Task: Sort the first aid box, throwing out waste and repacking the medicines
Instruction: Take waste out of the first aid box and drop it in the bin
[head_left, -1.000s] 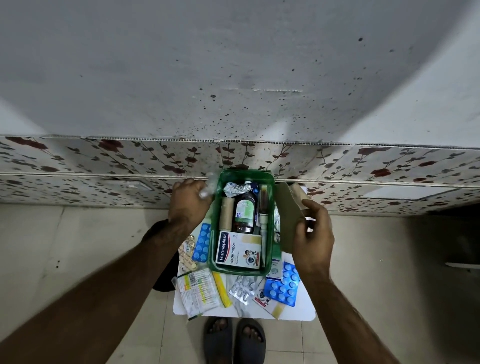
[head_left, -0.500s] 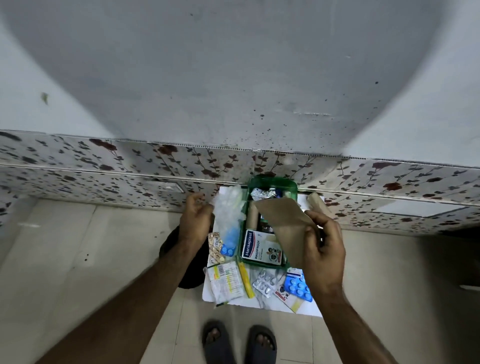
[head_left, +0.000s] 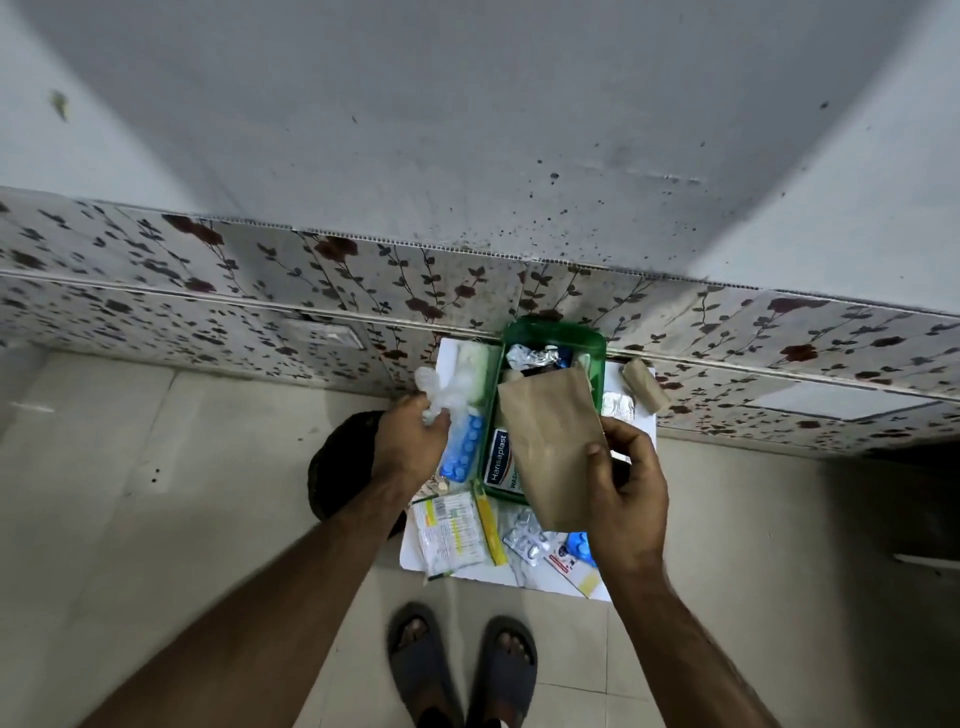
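Observation:
A green first aid box (head_left: 597, 347) stands on a small white table (head_left: 519, 574) against the wall, holding a Hansaplast carton (head_left: 500, 460), a crumpled foil strip (head_left: 530, 357) and a bottle that is mostly hidden. My right hand (head_left: 626, 491) grips a brown paper packet (head_left: 550, 447) above the box, covering much of it. My left hand (head_left: 410, 444) pinches a crumpled clear plastic wrapper (head_left: 441, 389) left of the box, above a blue pill strip (head_left: 462, 449).
Loose on the table lie a printed sachet (head_left: 449, 535), a yellow strip (head_left: 491, 530), silver blister packs (head_left: 524, 538), a brown bandage roll (head_left: 644, 384) and white gauze (head_left: 470, 364). A dark round bin (head_left: 337, 467) sits left on the floor. My sandalled feet (head_left: 462, 665) are below.
My right hand has swung the brown packet from beside the box to over it. My left hand has lifted the clear wrapper up and drawn it left. The camera view shifted.

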